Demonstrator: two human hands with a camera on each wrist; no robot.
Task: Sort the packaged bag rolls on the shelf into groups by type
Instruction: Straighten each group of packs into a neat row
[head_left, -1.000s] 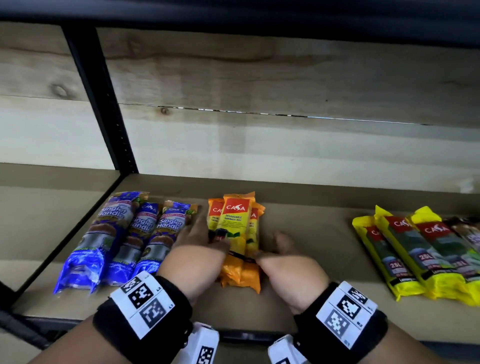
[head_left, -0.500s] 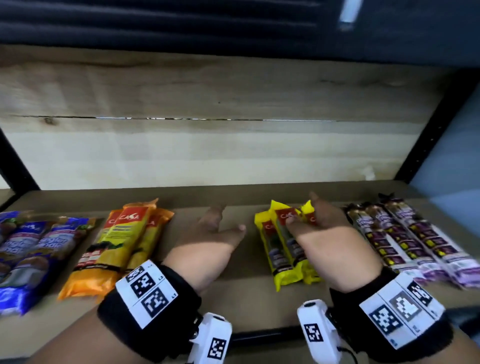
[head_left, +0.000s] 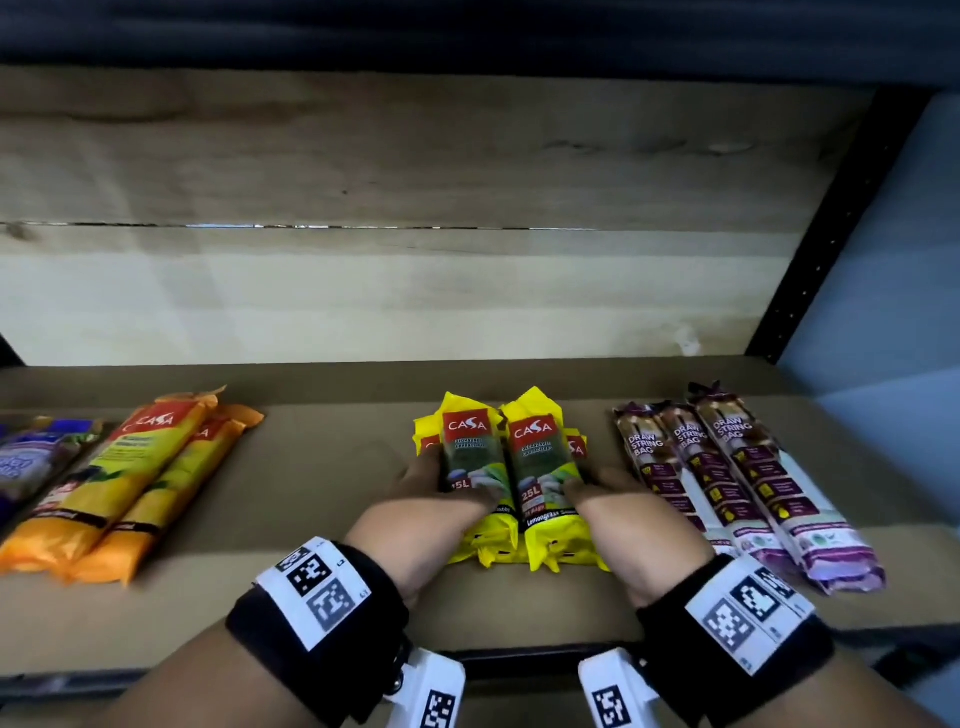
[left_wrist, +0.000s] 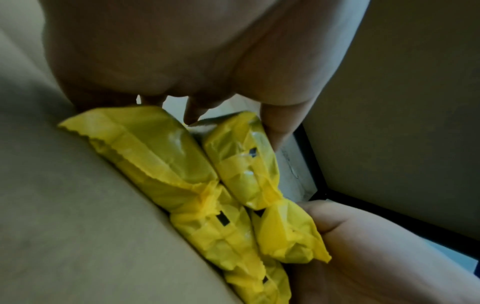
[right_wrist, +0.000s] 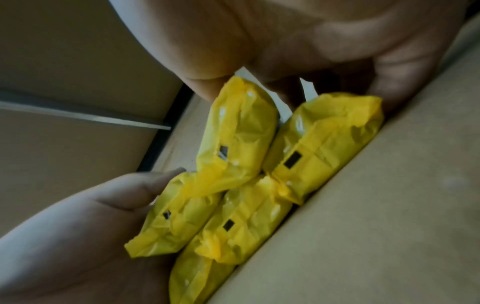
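Both hands squeeze the yellow packs together mid-shelf: left hand and right hand, fingers curled round the stack's sides. Looks like squaring up the yellow group, btwn orange packs & purple packs. Next: prob. let go w/o toppling the top two.

Blue packs: cut off by the head view's left edge; print too blurred to read.
Lower yellow packs: mostly buried under the top two, only corners showing.
Left hand: fingertips hidden behind the yellow stack.
Right hand: fingertips likewise out of sight.
Purple packs: near ends smeared, small print unreadable.
Orange packs: lower text too soft to make out.
Shelf: front edge covered by both wrists.
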